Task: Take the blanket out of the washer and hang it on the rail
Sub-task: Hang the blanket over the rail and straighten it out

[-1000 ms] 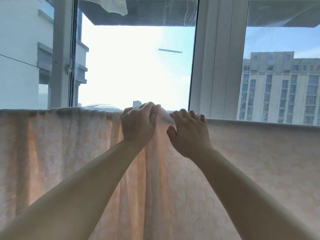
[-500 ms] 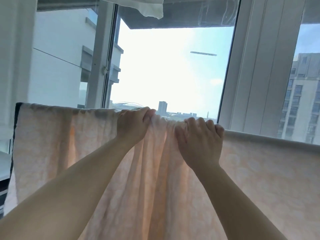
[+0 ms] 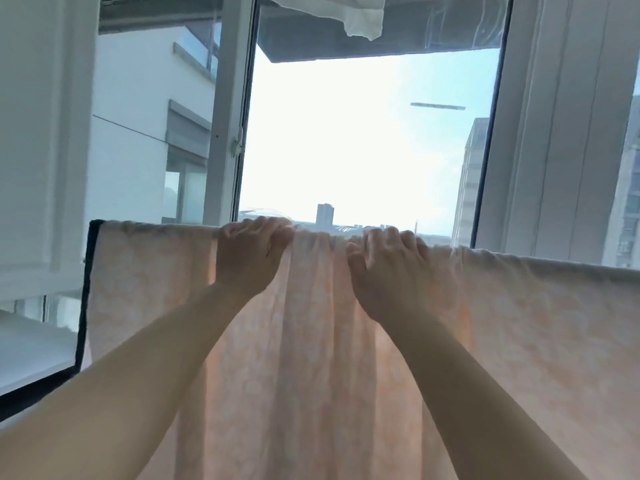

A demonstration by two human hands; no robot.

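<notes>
On my feed the blanket was pale peach-pink with a faint white floral print, glowing warmer orange where light came through its folds, and its left edge carried a dark navy binding. The window frame was white, the cloth hanging overhead white, the sky washed-out pale blue.

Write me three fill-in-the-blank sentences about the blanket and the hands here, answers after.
1. The blanket hangs in front of a ____.
2. The bunched folds lie ____ the left hand and the right hand.
3. The blanket's left edge has a ____ border.

Missing words: window; between; dark
</notes>
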